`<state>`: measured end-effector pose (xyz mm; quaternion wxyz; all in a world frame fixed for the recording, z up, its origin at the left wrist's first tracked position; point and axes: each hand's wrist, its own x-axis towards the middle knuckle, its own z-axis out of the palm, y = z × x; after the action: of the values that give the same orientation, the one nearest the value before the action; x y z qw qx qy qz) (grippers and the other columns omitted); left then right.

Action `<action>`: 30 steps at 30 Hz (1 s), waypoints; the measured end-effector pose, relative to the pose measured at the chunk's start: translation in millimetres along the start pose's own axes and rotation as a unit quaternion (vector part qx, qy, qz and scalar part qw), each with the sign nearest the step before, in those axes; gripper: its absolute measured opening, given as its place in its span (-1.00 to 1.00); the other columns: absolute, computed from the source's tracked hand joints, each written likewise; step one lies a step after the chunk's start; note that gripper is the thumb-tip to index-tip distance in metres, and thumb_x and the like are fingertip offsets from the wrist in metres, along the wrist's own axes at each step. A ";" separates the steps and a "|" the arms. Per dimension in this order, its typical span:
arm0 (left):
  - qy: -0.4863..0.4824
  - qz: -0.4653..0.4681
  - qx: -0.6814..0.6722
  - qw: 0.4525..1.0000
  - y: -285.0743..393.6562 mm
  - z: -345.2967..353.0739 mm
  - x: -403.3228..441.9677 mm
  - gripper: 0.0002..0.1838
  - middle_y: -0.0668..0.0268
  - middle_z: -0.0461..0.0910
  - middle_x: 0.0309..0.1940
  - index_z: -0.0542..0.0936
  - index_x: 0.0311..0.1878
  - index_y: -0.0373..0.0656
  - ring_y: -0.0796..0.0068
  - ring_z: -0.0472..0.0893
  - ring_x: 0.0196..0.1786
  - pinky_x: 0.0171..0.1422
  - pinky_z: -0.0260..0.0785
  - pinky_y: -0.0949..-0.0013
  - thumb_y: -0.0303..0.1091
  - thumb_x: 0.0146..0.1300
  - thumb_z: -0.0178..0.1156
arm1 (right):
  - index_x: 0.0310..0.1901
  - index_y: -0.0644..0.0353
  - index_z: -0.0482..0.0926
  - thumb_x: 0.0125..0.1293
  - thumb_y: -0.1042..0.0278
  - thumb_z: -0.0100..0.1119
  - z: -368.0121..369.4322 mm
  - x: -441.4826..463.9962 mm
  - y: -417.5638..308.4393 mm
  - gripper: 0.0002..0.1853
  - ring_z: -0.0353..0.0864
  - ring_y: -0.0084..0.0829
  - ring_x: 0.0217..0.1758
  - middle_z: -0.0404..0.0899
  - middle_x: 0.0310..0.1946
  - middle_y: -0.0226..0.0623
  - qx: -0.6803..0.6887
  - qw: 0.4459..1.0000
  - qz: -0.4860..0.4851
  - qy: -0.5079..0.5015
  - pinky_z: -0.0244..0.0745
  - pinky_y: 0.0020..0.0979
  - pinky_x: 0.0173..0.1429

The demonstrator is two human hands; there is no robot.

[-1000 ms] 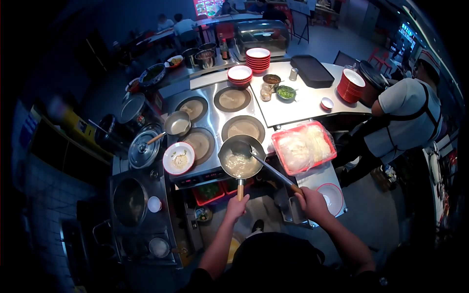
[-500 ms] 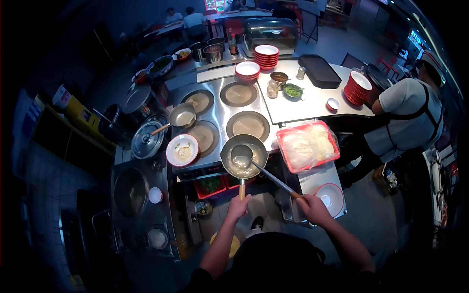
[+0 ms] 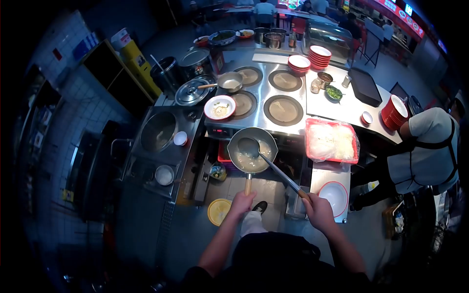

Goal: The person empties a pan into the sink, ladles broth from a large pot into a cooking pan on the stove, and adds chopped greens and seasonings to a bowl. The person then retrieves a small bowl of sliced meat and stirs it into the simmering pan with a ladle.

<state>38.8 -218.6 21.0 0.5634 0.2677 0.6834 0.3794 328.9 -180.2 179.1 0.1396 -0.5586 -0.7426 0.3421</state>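
Observation:
My left hand (image 3: 243, 201) is closed round the wooden handle of a saucepan (image 3: 252, 163), which is in front of the cooktop's near edge. Cloudy liquid with small bits lies in the pan. In my right hand (image 3: 318, 209) is the wooden end of a long metal ladle (image 3: 281, 173); its dark bowl rests in the pan's liquid. Left of the pan, a red-rimmed bowl (image 3: 220, 107) with food remnants stands on the cooktop (image 3: 259, 100). A smaller pan (image 3: 230, 82) sits behind that bowl.
A red tray (image 3: 332, 140) under plastic film is at the right, with a large white bowl (image 3: 333, 198) nearer me. Stacked red bowls (image 3: 394, 112) stand beside a co-worker (image 3: 425, 146). A pot lid (image 3: 194, 91) and a sunken basin (image 3: 159, 132) are at the left.
The view has turned left, so the cooktop appears farther right. The saucepan has come away from the cooktop to its front edge. The ladle's bowl has moved within the pan.

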 end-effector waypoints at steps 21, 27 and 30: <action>0.215 -0.047 -0.133 0.966 -91.9 -73.8 -200.0 -0.56 0.43 0.40 -0.73 0.44 -0.53 -0.07 0.58 0.35 -0.73 -0.64 0.18 0.40 -0.03 0.39 0.27 | 0.00 0.21 0.54 0.42 0.12 0.17 80.9 -57.1 -55.8 -0.67 0.68 0.09 -0.26 0.66 -0.34 0.04 -0.100 0.954 -0.247 -0.137 0.56 0.00 -0.17; 0.262 -0.044 -0.181 0.947 -129.1 -136.7 -226.8 -0.60 0.39 0.41 -0.73 0.48 -0.44 -0.16 0.56 0.39 -0.73 -0.63 0.21 0.40 -0.06 0.39 0.24 | -0.05 0.25 0.57 0.43 0.13 0.15 137.3 -65.6 -129.4 -0.68 0.66 0.12 -0.27 0.63 -0.42 0.09 -0.077 0.938 -0.267 -0.206 0.54 0.02 -0.17; 0.283 -0.037 -0.198 0.938 -150.5 -179.5 -241.4 -0.60 0.39 0.41 -0.73 0.48 -0.44 -0.17 0.55 0.40 -0.73 -0.63 0.22 0.39 -0.07 0.38 0.26 | -0.07 0.27 0.61 0.44 0.12 0.13 178.5 -72.4 -167.1 -0.67 0.66 0.13 -0.29 0.63 -0.43 0.09 -0.061 0.936 -0.249 -0.242 0.54 0.01 -0.17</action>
<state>-73.0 -534.7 48.3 0.4021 0.0073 0.7349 0.5461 125.4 -333.7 172.9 0.0014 -0.2635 -0.8887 0.3752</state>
